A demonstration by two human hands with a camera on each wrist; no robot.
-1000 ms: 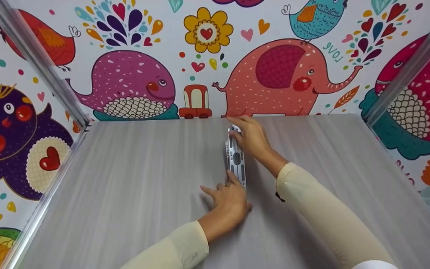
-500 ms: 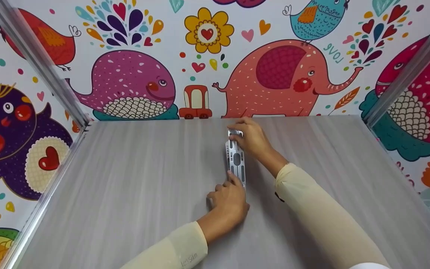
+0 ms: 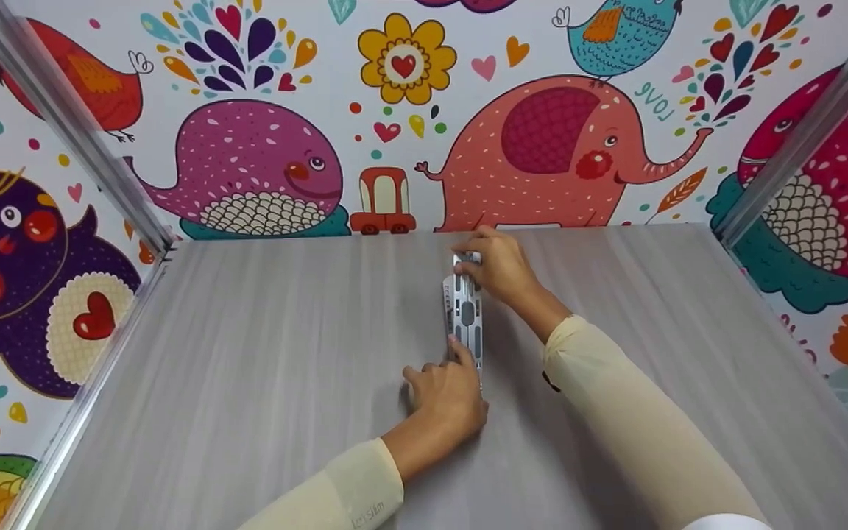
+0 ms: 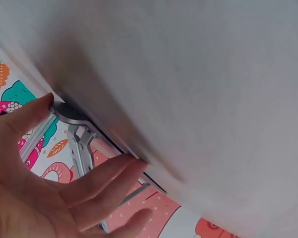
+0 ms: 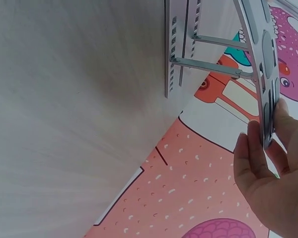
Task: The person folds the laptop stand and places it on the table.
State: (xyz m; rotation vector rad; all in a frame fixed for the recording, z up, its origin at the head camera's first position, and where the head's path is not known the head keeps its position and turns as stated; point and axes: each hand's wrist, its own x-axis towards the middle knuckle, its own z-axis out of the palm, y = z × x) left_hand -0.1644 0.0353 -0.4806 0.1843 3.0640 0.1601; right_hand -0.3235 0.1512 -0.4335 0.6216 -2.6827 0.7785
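Metal stand: near end hidden behind left hand; far end, toward far edge of tabletop, partly covered by right hand. Tabletop's near edge cropped in head view. Left sleeve: print too small to read.

head: high, forward-down | wrists: close, tilted, seemingly low | shared: stand
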